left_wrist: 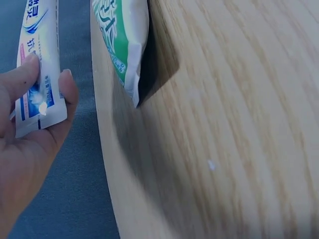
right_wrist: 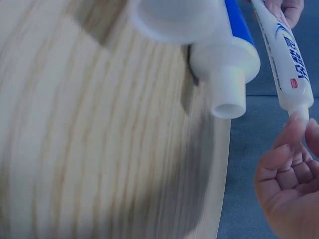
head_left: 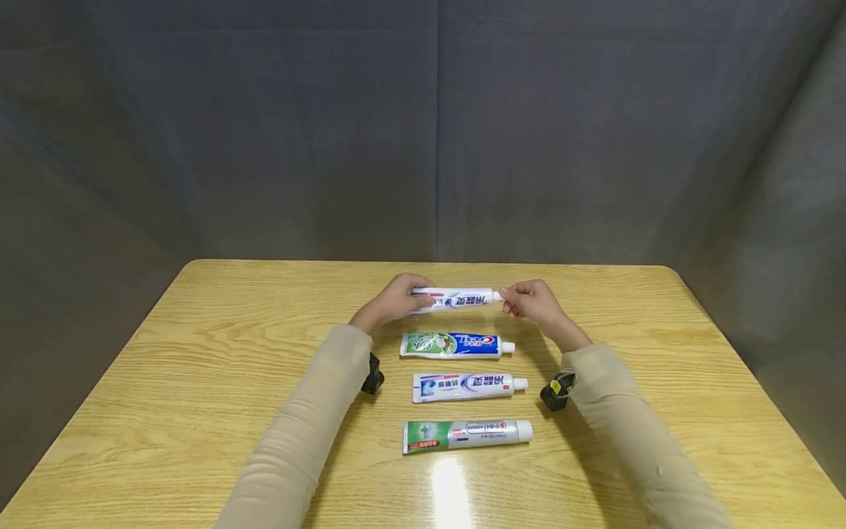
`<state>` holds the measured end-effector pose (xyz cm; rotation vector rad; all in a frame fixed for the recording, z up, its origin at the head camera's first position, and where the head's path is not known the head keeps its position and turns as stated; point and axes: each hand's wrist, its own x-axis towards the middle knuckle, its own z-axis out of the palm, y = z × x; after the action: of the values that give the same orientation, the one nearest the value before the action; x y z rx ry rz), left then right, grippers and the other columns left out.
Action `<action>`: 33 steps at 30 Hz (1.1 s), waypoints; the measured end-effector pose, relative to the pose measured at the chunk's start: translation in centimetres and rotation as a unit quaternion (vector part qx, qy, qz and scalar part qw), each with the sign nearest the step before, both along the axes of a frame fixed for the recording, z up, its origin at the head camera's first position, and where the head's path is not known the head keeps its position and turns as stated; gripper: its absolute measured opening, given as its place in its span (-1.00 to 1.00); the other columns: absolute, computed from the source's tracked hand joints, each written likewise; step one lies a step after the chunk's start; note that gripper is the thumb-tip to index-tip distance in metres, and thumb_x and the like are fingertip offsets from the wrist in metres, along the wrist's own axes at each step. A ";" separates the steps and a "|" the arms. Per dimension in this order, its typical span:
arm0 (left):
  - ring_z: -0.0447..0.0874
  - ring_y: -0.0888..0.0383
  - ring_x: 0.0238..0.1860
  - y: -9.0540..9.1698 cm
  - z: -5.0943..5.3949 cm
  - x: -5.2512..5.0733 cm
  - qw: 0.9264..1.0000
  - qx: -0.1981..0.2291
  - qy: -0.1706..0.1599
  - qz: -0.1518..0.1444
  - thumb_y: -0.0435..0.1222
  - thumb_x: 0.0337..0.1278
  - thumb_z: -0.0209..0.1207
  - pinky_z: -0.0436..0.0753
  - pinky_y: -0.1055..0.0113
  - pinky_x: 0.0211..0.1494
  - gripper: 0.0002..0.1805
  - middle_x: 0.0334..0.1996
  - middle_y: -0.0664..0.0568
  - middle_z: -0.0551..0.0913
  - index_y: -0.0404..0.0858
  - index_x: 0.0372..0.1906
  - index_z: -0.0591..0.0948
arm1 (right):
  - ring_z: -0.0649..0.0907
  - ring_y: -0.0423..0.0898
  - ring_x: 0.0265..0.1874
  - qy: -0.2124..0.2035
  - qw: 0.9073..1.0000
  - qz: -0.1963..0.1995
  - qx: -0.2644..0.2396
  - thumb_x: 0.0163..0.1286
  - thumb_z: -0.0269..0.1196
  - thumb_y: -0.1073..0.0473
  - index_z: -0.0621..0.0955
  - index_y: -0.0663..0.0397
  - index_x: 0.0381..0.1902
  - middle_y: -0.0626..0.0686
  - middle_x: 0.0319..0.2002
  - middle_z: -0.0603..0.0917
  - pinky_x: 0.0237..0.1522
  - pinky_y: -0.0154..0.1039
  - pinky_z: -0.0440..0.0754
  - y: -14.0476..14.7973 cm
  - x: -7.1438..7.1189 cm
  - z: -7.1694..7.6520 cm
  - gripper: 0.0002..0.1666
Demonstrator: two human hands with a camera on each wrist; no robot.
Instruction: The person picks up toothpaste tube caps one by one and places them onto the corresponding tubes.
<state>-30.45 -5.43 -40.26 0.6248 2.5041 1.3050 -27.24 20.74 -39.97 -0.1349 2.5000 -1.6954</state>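
A white toothpaste tube [head_left: 463, 298] with blue lettering is held between both hands, above the far part of the table. My left hand [head_left: 400, 297] grips its flat crimped end, thumb on one face and fingers beneath, as the left wrist view shows on the tube [left_wrist: 42, 64]. With thumb and fingertips my right hand [head_left: 532, 303] pinches the small white cap [head_left: 497, 296] at the other end. In the right wrist view the right hand [right_wrist: 294, 184] partly covers that cap. Nearest to the hands lies a blue and green toothpaste tube [head_left: 456, 345].
Closer to the front, another white toothpaste tube [head_left: 463, 386] and a green and silver one [head_left: 468, 436] lie in the same column, caps to the right. They rest on a wooden table [head_left: 198, 382]. A dark grey curtain [head_left: 423, 147] hangs behind its far edge.
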 end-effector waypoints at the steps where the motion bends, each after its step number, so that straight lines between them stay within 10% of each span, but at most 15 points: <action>1: 0.51 0.12 -0.30 0.0 -0.1 0.0 1.000 0.004 0.003 -0.002 -0.37 0.16 0.12 0.57 0.31 -0.33 -0.82 -0.23 -0.06 0.59 -0.31 -0.15 0.61 | 0.52 -0.23 -0.62 -0.001 1.000 -0.003 0.002 0.40 0.02 0.22 0.50 0.60 -0.21 -0.04 -0.62 0.55 -0.38 -0.17 0.58 0.0 0.0 0.0 -0.61; 14: 0.46 0.07 -0.13 0.1 -1.0 0.1 0.998 0.026 0.003 0.057 -0.49 0.07 0.15 0.47 0.23 -0.03 -0.76 -0.15 -0.08 0.56 -0.33 -0.11 0.57 | 0.54 -0.24 -0.61 -0.073 0.997 -0.022 -0.024 0.38 0.02 0.29 0.45 0.63 -0.06 0.14 -0.50 0.62 -0.43 -0.33 0.57 0.3 0.0 -0.7 -0.61; 24: 0.48 -0.04 -0.02 -0.1 -1.3 0.5 0.998 0.022 -0.020 0.047 -0.54 0.16 -0.03 0.52 0.24 -0.06 -0.66 0.00 -0.19 0.48 -0.42 0.07 0.47 | 0.55 -0.24 -0.64 -0.144 0.988 -0.053 0.012 0.40 0.00 0.24 0.44 0.59 -0.05 -0.02 -0.62 0.58 -0.49 -0.39 0.53 0.8 -0.2 -1.5 -0.60; 33: 0.44 -0.04 0.04 -0.8 -0.3 0.8 0.999 -0.018 0.040 0.024 -0.43 0.24 -0.03 0.43 0.18 0.09 -0.66 0.06 -0.22 0.47 -0.44 0.10 0.44 | 0.60 -0.18 -0.60 -0.110 0.991 -0.055 0.050 0.37 0.03 0.24 0.44 0.59 -0.02 0.12 -0.49 0.63 -0.44 -0.31 0.56 1.0 0.6 -0.9 -0.58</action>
<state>-29.68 -6.25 -40.59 0.6256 2.6155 1.2732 -26.68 21.76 -40.83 0.1920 2.4587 -1.5230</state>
